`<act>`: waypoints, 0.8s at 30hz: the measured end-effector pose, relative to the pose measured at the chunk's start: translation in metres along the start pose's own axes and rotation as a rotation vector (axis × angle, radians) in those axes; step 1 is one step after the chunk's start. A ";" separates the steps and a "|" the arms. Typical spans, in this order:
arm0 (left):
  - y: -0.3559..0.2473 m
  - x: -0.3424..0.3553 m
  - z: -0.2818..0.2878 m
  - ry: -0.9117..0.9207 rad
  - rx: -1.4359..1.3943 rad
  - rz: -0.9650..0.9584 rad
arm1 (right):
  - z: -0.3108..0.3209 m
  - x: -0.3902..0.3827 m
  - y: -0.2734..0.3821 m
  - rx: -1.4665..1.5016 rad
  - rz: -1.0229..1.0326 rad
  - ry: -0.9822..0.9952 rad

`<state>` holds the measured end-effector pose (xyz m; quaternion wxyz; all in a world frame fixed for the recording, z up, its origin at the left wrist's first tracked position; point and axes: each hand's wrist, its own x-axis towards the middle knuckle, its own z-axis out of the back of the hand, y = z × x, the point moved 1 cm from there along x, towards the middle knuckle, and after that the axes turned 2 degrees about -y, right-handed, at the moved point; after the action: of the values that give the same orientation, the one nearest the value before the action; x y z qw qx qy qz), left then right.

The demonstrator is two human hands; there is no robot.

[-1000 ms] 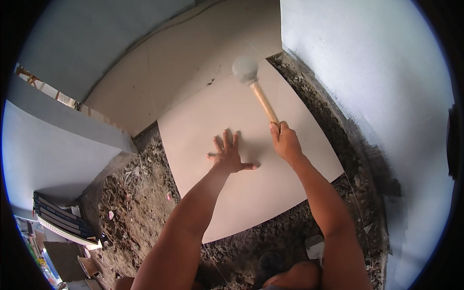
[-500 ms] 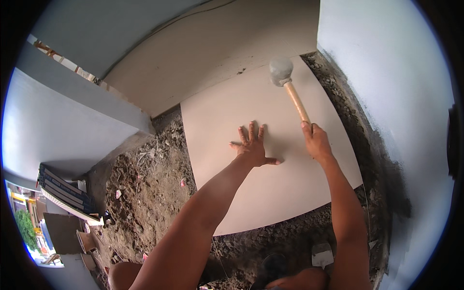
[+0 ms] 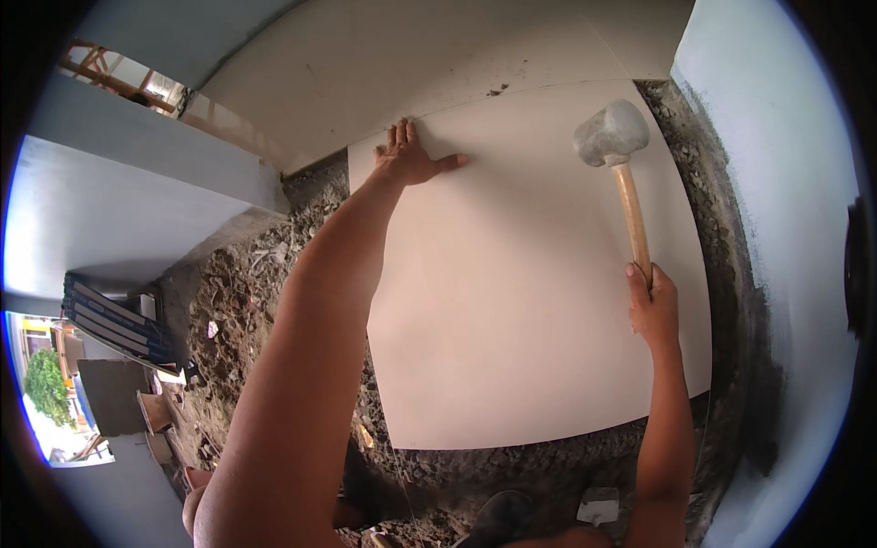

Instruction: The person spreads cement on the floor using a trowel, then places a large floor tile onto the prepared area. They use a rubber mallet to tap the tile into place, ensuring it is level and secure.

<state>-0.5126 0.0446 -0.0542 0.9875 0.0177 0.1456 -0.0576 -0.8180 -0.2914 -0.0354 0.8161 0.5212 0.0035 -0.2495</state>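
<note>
A large cream floor tile [image 3: 521,320] lies over rough mortar, its far edge along a row of laid tile [image 3: 402,64]. My left hand [image 3: 406,163] rests with spread fingers near the tile's far left corner, its fingertips at the seam. In my right hand [image 3: 654,306] is a rubber mallet [image 3: 612,132], gripped by its wooden handle. The grey mallet head hangs above the far right part of the tile; whether it touches the surface I cannot tell.
Rough mortar bed [image 3: 242,301] spreads on the left and along the near edge. A painted wall [image 3: 776,183] rises at the right, past a strip of mortar. Stacked flat boxes [image 3: 114,320] lean at the left. A pale flat piece [image 3: 598,505] lies near my knees.
My left hand has slid from the tile's middle to its far left corner. The mallet and my right hand have shifted to the right, with the view shifting too.
</note>
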 end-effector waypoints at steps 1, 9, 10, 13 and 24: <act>-0.002 0.003 0.002 0.024 -0.011 -0.001 | 0.000 0.000 -0.002 0.000 -0.002 -0.010; 0.007 0.008 0.002 0.045 0.018 0.005 | -0.003 0.009 -0.003 0.108 -0.032 0.013; 0.011 0.005 0.002 0.060 0.034 0.009 | -0.006 0.009 -0.003 0.121 -0.034 0.012; 0.001 -0.029 -0.003 0.134 0.118 0.000 | -0.006 0.007 0.002 0.147 -0.040 -0.030; -0.036 -0.243 -0.038 0.206 0.079 -0.161 | -0.051 -0.031 0.039 -0.122 0.133 0.038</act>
<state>-0.7584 0.0369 -0.0207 0.9580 0.0506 0.2450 -0.1403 -0.8161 -0.2224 -0.0172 0.8611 0.4741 -0.0005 -0.1839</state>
